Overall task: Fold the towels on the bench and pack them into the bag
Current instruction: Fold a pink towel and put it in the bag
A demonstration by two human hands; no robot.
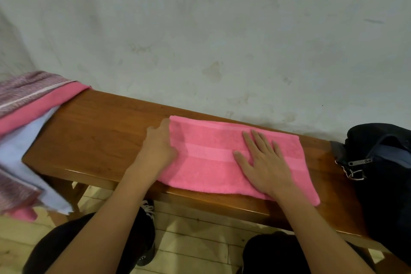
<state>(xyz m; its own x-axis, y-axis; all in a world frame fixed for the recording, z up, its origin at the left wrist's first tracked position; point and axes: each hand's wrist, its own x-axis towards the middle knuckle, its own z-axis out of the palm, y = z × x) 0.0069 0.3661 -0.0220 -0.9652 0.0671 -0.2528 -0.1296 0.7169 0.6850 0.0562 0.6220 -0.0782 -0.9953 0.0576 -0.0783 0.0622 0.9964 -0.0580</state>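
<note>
- A pink towel (213, 158), already folded into a long band, lies flat on the wooden bench (97, 131), its long edge toward 6 o'clock just overhanging the front rim.
- The right hand (264, 162) lies palm-down on the towel's right half, fingers straight and spread toward 12 o'clock; it presses and grasps nothing.
- The left hand (159, 147) sits at the towel's short edge at 9 o'clock. Its fingertips reach that edge, but I cannot tell whether they pinch the cloth or only touch it.
- The step appears to be the next crosswise fold. To do it well, keep the right palm as an anchor, lift the 9 o'clock edge by both corners, carry it toward 3 o'clock, and match the edges before smoothing.
- The dark bag (382, 162) stands at 3 o'clock, just beside the towel.
- A heap of unfolded towels (24, 122) hangs off the bench end at 9 o'clock.
</note>
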